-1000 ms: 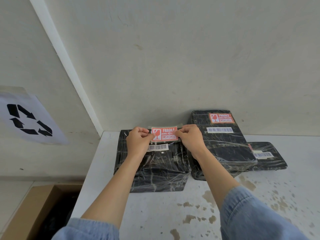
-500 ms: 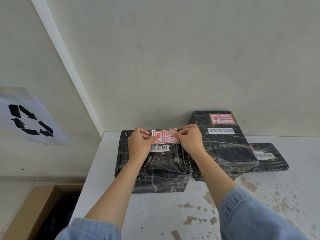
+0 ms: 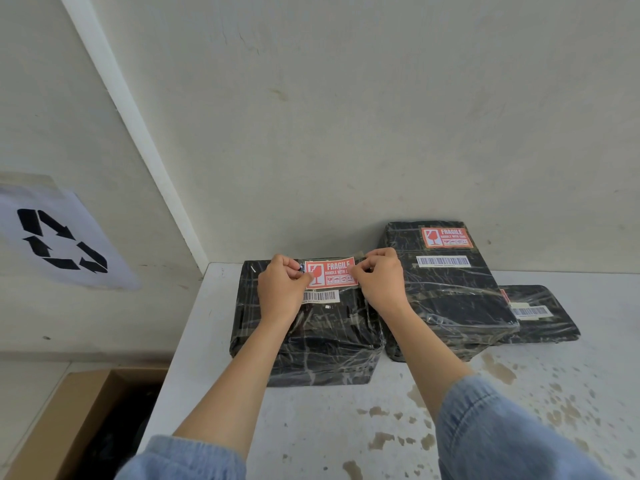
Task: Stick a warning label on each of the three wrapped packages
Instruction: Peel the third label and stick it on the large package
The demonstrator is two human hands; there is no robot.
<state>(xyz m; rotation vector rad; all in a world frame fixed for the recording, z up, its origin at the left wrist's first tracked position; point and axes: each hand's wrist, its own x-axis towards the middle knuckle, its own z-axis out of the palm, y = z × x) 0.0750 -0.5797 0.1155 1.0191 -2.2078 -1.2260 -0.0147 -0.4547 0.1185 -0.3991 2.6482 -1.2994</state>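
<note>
Three black packages wrapped in clear film lie on the white table [image 3: 485, 410]. Over the far top of the left package [image 3: 322, 344] I hold a red FRAGILE label [image 3: 330, 276], just above its white barcode. My left hand [image 3: 282, 289] pinches the label's left end and my right hand [image 3: 379, 280] pinches its right end. The tall middle package [image 3: 450, 306] carries a red FRAGILE label [image 3: 446, 237] and a barcode. The flat right package [image 3: 543, 317] shows a barcode and a sliver of red at its left edge, mostly hidden behind the middle one.
A wall stands right behind the packages. A sheet with a recycling sign [image 3: 62, 237] hangs on the wall at left. Below the table's left edge sits an open cardboard box [image 3: 69, 427]. The table's near surface is stained.
Both hands have lowered the label a little toward the left package's top; it now sits closer above the barcode. Grip is unchanged.
</note>
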